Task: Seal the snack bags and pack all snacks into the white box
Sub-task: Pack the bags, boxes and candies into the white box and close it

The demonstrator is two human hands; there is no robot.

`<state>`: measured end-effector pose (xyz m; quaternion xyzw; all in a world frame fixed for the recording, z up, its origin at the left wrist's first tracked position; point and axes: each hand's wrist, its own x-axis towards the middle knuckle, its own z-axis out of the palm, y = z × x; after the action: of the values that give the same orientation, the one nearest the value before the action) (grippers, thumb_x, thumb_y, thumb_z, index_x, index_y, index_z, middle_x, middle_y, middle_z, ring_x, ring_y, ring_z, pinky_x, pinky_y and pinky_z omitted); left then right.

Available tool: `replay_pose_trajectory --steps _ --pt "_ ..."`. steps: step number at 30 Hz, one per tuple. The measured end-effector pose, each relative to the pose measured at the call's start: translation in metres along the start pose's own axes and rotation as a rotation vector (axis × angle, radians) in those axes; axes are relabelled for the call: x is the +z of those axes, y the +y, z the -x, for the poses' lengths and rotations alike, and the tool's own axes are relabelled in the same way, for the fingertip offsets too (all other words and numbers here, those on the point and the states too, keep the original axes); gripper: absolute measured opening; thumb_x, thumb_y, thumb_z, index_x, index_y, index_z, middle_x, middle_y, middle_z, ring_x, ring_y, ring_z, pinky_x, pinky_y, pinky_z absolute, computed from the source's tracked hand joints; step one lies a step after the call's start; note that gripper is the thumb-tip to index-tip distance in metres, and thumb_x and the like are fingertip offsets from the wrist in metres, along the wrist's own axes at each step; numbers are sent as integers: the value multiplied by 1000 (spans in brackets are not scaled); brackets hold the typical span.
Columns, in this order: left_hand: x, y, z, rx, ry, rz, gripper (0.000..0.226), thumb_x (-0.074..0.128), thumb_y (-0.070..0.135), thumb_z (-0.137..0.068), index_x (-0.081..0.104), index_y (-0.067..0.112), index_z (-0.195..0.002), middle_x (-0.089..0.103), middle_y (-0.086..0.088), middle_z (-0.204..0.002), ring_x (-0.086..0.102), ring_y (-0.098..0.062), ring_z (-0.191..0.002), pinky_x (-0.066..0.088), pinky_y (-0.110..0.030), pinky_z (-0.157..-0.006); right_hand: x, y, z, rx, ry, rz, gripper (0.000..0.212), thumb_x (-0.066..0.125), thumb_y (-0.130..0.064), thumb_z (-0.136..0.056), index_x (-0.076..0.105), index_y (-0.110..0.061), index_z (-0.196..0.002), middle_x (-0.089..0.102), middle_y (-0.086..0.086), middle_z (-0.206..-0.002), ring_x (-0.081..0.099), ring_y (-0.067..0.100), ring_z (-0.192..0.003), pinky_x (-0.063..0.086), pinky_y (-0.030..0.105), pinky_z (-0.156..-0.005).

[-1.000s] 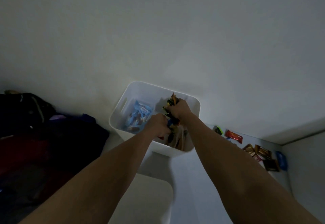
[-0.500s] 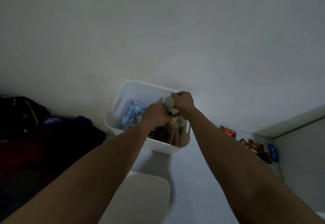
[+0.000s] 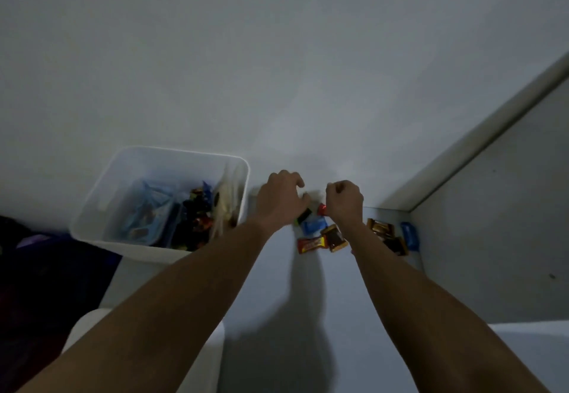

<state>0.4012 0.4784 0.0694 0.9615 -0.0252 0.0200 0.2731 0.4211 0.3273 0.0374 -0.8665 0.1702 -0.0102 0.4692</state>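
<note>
At left on the pale surface, the white box [image 3: 92, 223] holds a blue snack bag [image 3: 147, 217], dark wrapped sweets [image 3: 197, 217] and a clear bag [image 3: 228, 204].

Right of the box, loose snacks [image 3: 326, 235] lie scattered toward the far right corner. Over them, the left hand [image 3: 278, 200] is spread with curled fingers, gripping nothing visible; the right hand [image 3: 345, 200] is clenched beside a red wrapper [image 3: 322, 208], though whether it grips the wrapper I cannot tell. Dark clothing [image 3: 37, 263] lies left of the box.
</note>
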Motion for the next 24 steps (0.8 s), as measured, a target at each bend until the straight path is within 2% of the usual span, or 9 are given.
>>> replay_pose_trajectory --steps 3,6,8,10,11,13,18,21,24 --pt "48 2 4 56 -116 -71 45 66 45 -80 63 19 -118 60 -5 -118 52 -26 -112 45 -37 -88 -29 60 -9 -43 43 156 29 54 -35 -95 64 -9 -103 64 13 -105 59 28 -99 47 34 -78" --pt "92 -7 6 164 -194 -140 76 59 71 -69 61 15 -121 61 -5 -119 55 -28 -109 46 -37 -86 -56 119 -19 -56 90 376 50 53 -51 -92 58 -13 -124 52 17 -129 45 34 -123 44 45 -95" --pt "115 -14 7 190 -224 -205 97 55 87 -63 55 17 -129 54 -4 -129 50 -29 -118 43 -41 -94 -71 149 -24 -17 56 438 69 51 -65 -85 47 -17 -135 38 15 -146 35 37 -135 40 54 -104" --pt "132 -18 10 188 -288 -224 118 50 97 -53 40 20 -143 38 -5 -148 31 -33 -139 30 -53 -110 -83 175 -29 -6 -35 520 82 55 -70 -81 35 -23 -145 21 10 -157 18 36 -146 23 58 -114" --pt "138 -19 12 182 -332 -213 129 48 100 -49 30 21 -149 25 -6 -157 15 -34 -147 16 -60 -115 -88 186 -31 -31 -74 570 87 57 -71 -79 31 -24 -148 16 10 -160 10 35 -149 15 59 -116" --pt "147 -22 12 200 -375 -228 141 49 101 -43 12 23 -155 2 -5 -165 -8 -35 -151 -6 -65 -114 -94 200 -35 -103 -139 631 99 57 -76 -75 24 -24 -153 9 11 -162 2 36 -150 9 60 -117" --pt "170 -30 4 208 -406 -305 148 51 101 -40 -9 31 -155 -22 -1 -161 -21 -39 -146 -16 -68 -109 -93 222 -45 -164 -219 711 120 49 -94 -56 17 -31 -152 3 11 -163 0 42 -148 13 61 -118" --pt "186 -33 1 230 -398 -300 143 49 102 -43 -12 35 -154 -20 -2 -163 -19 -44 -146 -8 -72 -111 -86 223 -49 -182 -258 684 122 47 -99 -48 10 -45 -151 2 9 -163 -6 42 -148 10 65 -117" --pt "199 -30 -4 216 -373 -277 133 48 100 -50 -4 36 -155 -15 -1 -164 -17 -42 -147 -3 -71 -112 -74 217 -52 -218 -324 654 117 49 -100 -50 2 -57 -148 0 2 -163 -16 38 -149 6 72 -113"
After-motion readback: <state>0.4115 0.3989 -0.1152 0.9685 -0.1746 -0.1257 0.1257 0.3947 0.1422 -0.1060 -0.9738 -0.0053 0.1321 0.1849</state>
